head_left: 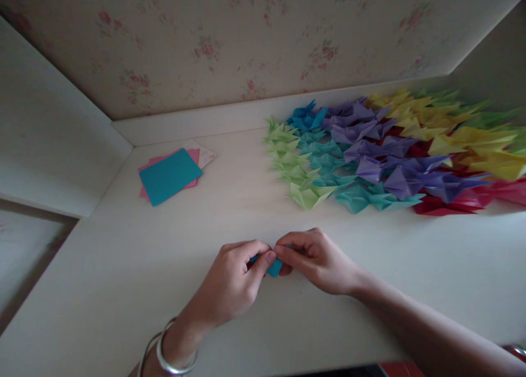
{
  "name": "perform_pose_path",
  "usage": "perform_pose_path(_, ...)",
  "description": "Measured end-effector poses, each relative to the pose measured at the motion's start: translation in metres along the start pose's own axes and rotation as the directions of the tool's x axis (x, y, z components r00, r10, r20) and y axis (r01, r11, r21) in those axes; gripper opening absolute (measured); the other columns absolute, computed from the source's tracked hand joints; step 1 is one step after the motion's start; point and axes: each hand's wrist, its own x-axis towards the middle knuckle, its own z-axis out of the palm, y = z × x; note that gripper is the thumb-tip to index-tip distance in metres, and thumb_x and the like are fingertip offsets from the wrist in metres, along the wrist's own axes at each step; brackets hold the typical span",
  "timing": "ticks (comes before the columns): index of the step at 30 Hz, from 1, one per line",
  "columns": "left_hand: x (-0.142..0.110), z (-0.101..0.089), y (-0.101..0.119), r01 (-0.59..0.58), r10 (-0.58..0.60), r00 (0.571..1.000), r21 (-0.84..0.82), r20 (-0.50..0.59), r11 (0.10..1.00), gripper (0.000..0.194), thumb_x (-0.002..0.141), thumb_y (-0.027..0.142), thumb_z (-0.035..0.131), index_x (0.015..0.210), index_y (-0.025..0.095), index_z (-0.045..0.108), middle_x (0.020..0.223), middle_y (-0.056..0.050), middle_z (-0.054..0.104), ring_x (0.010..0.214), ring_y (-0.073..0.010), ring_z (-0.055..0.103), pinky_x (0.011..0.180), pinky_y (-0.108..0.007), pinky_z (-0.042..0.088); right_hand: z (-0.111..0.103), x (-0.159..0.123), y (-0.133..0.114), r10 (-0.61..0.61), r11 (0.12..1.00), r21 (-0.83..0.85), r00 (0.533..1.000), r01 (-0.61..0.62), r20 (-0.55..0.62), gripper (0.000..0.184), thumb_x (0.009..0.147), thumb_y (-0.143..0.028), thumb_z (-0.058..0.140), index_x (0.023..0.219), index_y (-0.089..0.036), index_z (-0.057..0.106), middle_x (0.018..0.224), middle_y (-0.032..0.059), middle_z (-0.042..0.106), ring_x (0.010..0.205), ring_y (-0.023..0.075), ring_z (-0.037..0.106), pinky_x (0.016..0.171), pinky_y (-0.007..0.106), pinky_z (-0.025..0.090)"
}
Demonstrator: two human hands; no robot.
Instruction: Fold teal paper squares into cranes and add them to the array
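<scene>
Between my two hands is a small piece of folded blue paper (pixel 274 268), mostly hidden by my fingers. My left hand (pixel 242 273) is closed on it, thumb and index finger pinching its upper edge. From the other side my right hand (pixel 314 259) grips the same paper, its thumb and fingertips meeting the left thumb. The exact fold shape cannot be made out. Both hands are low over the white tabletop (pixel 230 201), near its front middle.
A stack of square paper with a teal sheet (pixel 170 177) on top lies at the left. Rows of folded paper cranes (pixel 365 147) in green, teal, purple, yellow and red fill the back right. Behind stands a flowered wall (pixel 255 43); a white panel (pixel 53 114) rises at left.
</scene>
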Motion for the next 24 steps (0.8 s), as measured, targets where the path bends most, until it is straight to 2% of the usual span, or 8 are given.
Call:
perform_pose_path(6, -0.0021, 0.0006, 0.0002, -0.018, 0.018, 1.0, -0.006, 0.005, 1.0, 0.036, 0.099, 0.037, 0.045, 0.073, 0.018, 0.06, 0.06, 0.004, 0.046, 0.057, -0.011, 0.042, 0.051, -0.023, 0.03, -0.002, -0.0009, -0.0042, 0.031, 0.998, 0.045, 0.998, -0.033, 0.057, 0.034, 0.097, -0.033, 0.052, 0.079, -0.013, 0.072, 0.069, 0.0075, 0.076, 0.064, 0.0167, 0.072, 0.06, 0.022, 0.054)
perform_pose_path(11, -0.0021, 0.0003, 0.0003, 0.063, -0.063, 0.998, -0.106, 0.001, 0.992, 0.04, 0.098, 0.045, 0.045, 0.071, 0.018, 0.058, 0.054, 0.007, 0.036, 0.05, -0.009, 0.033, 0.046, -0.023, 0.024, -0.003, 0.002, -0.0021, 0.073, 0.977, 0.193, 0.995, -0.085, 0.073, 0.042, 0.096, -0.045, 0.052, 0.078, -0.013, 0.071, 0.07, 0.0085, 0.076, 0.066, 0.0178, 0.073, 0.061, 0.024, 0.055)
perform_pose_path(14, -0.0019, 0.0003, 0.0008, 0.124, -0.124, 0.992, -0.2, 0.011, 0.972, 0.043, 0.097, 0.05, 0.046, 0.07, 0.018, 0.056, 0.05, 0.009, 0.033, 0.045, -0.0076, 0.031, 0.043, -0.02, 0.024, -0.0041, 0.0031, -0.0013, 0.077, 0.973, 0.213, 0.996, -0.087, 0.054, 0.046, 0.095, -0.05, 0.05, 0.074, -0.014, 0.068, 0.068, 0.0077, 0.074, 0.064, 0.0171, 0.072, 0.06, 0.024, 0.055)
perform_pose_path(17, -0.0017, 0.0006, 0.0016, 0.198, -0.177, 0.98, -0.335, 0.091, 0.921, 0.046, 0.098, 0.053, 0.041, 0.074, 0.018, 0.057, 0.049, 0.007, 0.048, 0.041, -0.0074, 0.041, 0.041, -0.018, 0.032, -0.005, 0.0021, -0.001, 0.071, 0.98, 0.187, 0.997, -0.067, -0.014, 0.047, 0.096, -0.051, 0.049, 0.069, -0.015, 0.064, 0.062, 0.0057, 0.072, 0.056, 0.0151, 0.069, 0.055, 0.022, 0.053)
perform_pose_path(20, -0.0008, 0.0009, 0.0029, 0.234, -0.17, 0.97, -0.474, 0.175, 0.849, 0.046, 0.099, 0.053, 0.039, 0.083, 0.016, 0.061, 0.067, -0.002, 0.069, 0.044, -0.0092, 0.055, 0.042, -0.019, 0.042, -0.0055, 0.0009, -0.0017, 0.043, 0.987, 0.156, 0.998, -0.035, -0.048, 0.049, 0.097, -0.051, 0.048, 0.066, -0.016, 0.062, 0.058, 0.005, 0.071, 0.052, 0.0138, 0.067, 0.051, 0.021, 0.051)
perform_pose_path(22, -0.0002, 0.0015, 0.0035, 0.245, -0.171, 0.968, -0.529, 0.186, 0.812, 0.045, 0.099, 0.051, 0.04, 0.087, 0.015, 0.063, 0.071, -0.005, 0.072, 0.044, -0.0089, 0.057, 0.042, -0.018, 0.043, -0.0055, 0.001, -0.0029, 0.046, 0.987, 0.154, 0.998, -0.038, -0.049, 0.049, 0.097, -0.051, 0.048, 0.065, -0.016, 0.062, 0.056, 0.0044, 0.07, 0.051, 0.0132, 0.066, 0.05, 0.021, 0.049)
perform_pose_path(24, -0.0001, 0.0026, 0.0033, 0.261, -0.186, 0.964, -0.57, 0.187, 0.779, 0.045, 0.098, 0.052, 0.042, 0.09, 0.015, 0.065, 0.066, -0.004, 0.07, 0.041, -0.0079, 0.055, 0.039, -0.016, 0.041, -0.0054, 0.0019, -0.0042, 0.069, 0.983, 0.174, 0.996, -0.06, -0.049, 0.05, 0.096, -0.051, 0.048, 0.064, -0.016, 0.062, 0.055, 0.0037, 0.069, 0.049, 0.0127, 0.064, 0.05, 0.02, 0.048)
